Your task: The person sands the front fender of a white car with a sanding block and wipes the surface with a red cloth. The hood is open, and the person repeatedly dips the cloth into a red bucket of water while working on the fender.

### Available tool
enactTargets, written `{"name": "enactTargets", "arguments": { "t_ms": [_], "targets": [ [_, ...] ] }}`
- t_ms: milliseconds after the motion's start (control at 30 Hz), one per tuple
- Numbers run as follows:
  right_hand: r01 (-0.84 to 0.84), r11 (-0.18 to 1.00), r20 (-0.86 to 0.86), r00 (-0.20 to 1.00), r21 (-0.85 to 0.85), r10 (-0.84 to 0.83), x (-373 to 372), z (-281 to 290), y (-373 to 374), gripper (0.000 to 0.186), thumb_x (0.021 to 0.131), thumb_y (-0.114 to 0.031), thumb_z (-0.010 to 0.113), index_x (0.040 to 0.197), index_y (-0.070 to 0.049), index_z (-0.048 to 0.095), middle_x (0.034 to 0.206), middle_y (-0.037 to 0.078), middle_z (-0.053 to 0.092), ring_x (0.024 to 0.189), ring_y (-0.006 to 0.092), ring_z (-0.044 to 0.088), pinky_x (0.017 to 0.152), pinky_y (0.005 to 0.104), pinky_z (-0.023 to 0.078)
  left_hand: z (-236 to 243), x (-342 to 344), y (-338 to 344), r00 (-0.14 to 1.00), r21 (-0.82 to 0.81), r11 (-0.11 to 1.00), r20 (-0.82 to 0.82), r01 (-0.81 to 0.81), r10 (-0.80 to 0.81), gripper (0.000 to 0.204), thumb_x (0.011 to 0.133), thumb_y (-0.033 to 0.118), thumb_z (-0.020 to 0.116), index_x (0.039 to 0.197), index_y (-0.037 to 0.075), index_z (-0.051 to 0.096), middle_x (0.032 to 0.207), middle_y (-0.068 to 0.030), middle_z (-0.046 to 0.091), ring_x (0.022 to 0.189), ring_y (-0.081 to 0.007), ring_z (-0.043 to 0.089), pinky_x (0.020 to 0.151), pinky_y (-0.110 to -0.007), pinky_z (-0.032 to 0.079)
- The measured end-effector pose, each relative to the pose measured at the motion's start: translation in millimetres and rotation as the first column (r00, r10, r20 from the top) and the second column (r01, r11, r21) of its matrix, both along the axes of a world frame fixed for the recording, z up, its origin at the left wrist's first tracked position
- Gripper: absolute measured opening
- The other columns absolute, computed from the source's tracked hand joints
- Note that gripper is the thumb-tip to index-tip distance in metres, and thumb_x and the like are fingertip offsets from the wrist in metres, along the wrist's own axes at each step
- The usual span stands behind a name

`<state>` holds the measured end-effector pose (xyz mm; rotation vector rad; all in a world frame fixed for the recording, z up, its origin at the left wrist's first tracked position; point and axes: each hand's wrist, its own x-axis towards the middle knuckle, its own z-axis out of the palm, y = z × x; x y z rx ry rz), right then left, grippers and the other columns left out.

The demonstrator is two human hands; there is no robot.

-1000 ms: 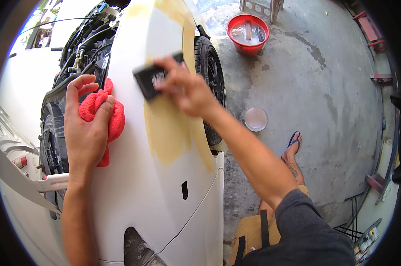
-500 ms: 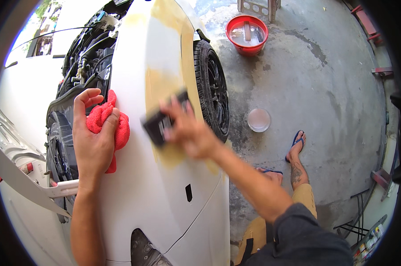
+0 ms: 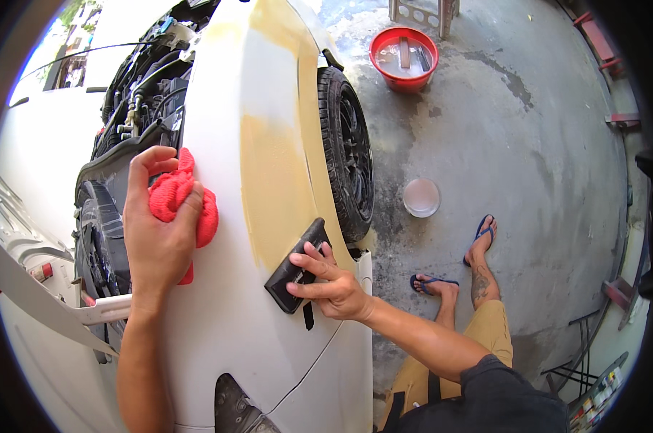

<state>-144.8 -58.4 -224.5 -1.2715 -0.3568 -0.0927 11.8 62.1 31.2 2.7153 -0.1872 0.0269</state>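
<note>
My right hand (image 3: 328, 283) grips a black sanding block (image 3: 297, 268), pressed against the car's fender at the lower end of a tan filler patch (image 3: 272, 191). The thumb and fingers lie over the block's top, and its underside is hidden. In my left hand (image 3: 160, 224) is a bunched red cloth (image 3: 186, 191), held above the inner edge of the white fender (image 3: 211, 303). Part of the cloth hangs below the wrist. A small black slot (image 3: 309, 317) shows in the fender just beneath the block.
The open engine bay (image 3: 142, 101) lies left of the fender, and a black tyre (image 3: 341, 151) to its right. On the concrete floor stand a red basin (image 3: 434, 56) of cloudy water and a round pale container (image 3: 421, 198). A stool-like stand (image 3: 431, 16) is at the back.
My right hand has drawn the sanding block down the fender toward me, from the filler's middle to its lower end. The left hand with the cloth has shifted slightly right.
</note>
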Motion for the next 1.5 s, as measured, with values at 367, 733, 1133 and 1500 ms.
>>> {"name": "enactTargets", "arguments": {
  "t_ms": [367, 733, 1133, 1500],
  "targets": [
    [0.221, 0.939, -0.012, 0.972, -0.265, -0.233, 26.0, 40.8, -8.2, 0.064, 0.078, 0.002, 0.079, 0.138, -0.02, 0.074, 0.161, 0.02, 0.049, 0.15, 0.0449, 0.044, 0.125, 0.0519, 0.034, 22.4, -16.0, -14.0, 0.815, 0.449, 0.681, -0.351, 0.579, -0.461, 0.029, 0.064, 0.016, 0.092, 0.087, 0.009, 0.076, 0.154, -0.0097, 0.058, 0.151, -0.0413, 0.042, 0.12, -0.052, 0.042],
    [0.383, 0.807, -0.123, 0.868, -0.449, -0.48, 47.5, 80.9, 30.9, 0.071, 0.095, -0.021, 0.064, 0.161, -0.003, 0.044, 0.129, 0.028, 0.045, 0.121, 0.0423, 0.045, 0.11, 0.0539, 0.036, 14.3, -12.3, -2.6, 0.9, 0.317, 0.842, -0.17, 0.437, -0.403, 0.014, 0.082, 0.015, 0.076, 0.093, 0.005, 0.075, 0.09, -0.0161, 0.073, 0.084, -0.0384, 0.073, 0.078, -0.049, 0.059],
    [0.357, 0.819, -0.27, 0.819, -0.45, -0.506, 41.3, 107.5, 39.0, 0.06, 0.104, -0.035, 0.063, 0.157, -0.008, 0.054, 0.126, 0.021, 0.048, 0.121, 0.0351, 0.048, 0.112, 0.0485, 0.038, 8.8, 6.3, 2.4, 0.989, 0.094, 0.993, 0.12, 0.072, -0.083, 0.022, 0.084, 0.021, 0.079, 0.096, 0.004, 0.073, 0.09, -0.0208, 0.075, 0.084, -0.0423, 0.074, 0.076, -0.05, 0.059],
    [0.306, 0.784, -0.187, 0.865, -0.54, -0.467, 111.7, 103.8, 18.5, 0.062, 0.104, -0.038, 0.064, 0.153, -0.001, 0.056, 0.113, 0.03, 0.054, 0.111, 0.0401, 0.052, 0.103, 0.0466, 0.047, -4.9, 8.6, 6.6, 0.981, -0.01, 0.997, 0.18, 0.078, -0.075, 0.026, 0.082, 0.02, 0.082, 0.101, 0.005, 0.073, 0.099, -0.0159, 0.073, 0.088, -0.0399, 0.073, 0.078, -0.046, 0.058]
  ]
}}
